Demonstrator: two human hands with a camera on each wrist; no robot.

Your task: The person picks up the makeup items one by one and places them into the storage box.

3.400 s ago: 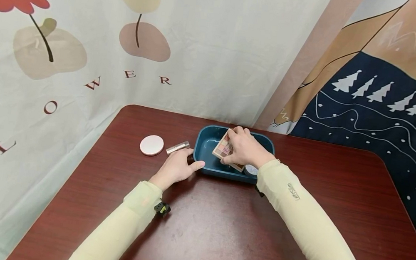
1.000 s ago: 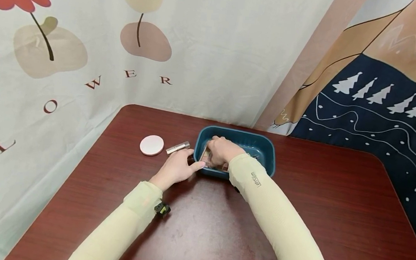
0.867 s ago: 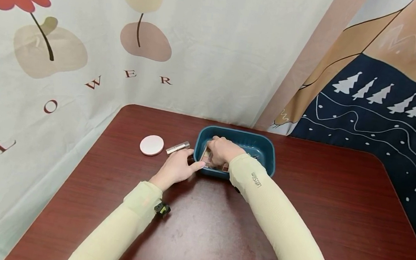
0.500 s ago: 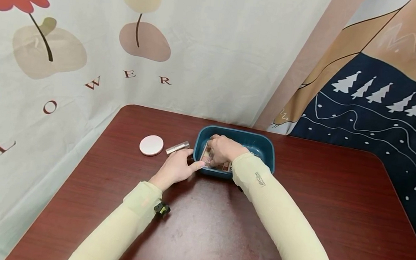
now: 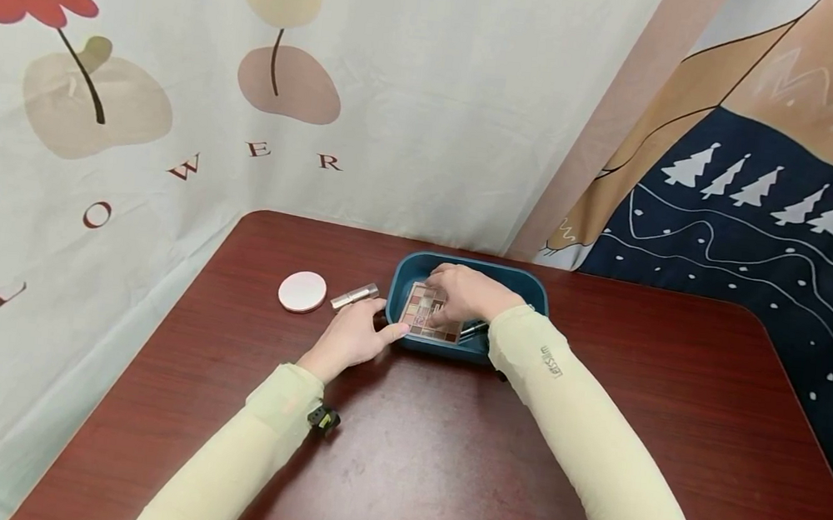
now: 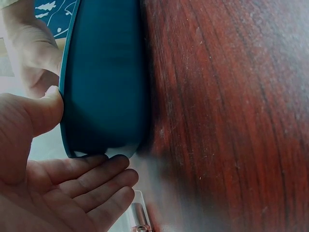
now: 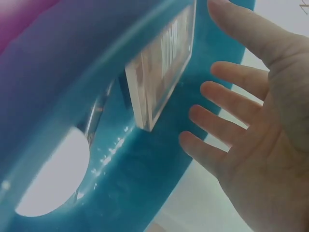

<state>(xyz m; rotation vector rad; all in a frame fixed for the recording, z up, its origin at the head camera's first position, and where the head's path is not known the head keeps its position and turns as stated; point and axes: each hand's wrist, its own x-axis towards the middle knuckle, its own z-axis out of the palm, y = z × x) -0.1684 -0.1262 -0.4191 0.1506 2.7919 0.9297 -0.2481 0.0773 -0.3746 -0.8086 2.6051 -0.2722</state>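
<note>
A teal plastic bin stands near the back edge of the table. Inside it, at the left end, sits an eyeshadow palette with rows of brown and pink pans. My right hand is over the palette; in the right wrist view its fingers are spread and apart from the palette's edge. A dark slim tube lies right of the palette. In the right wrist view a white round item shows in the bin. My left hand touches the bin's left corner, thumb on the rim, fingers straight along the outside.
Left of the bin, a slim silver-and-clear tube lies just beyond my left fingers. A round white compact rests farther left on the red-brown table. Printed curtains hang behind the table.
My right hand has carried the palette from mid-bin to the left end and set it down there. It has since released it and drawn slightly right. The left hand has stayed put.
</note>
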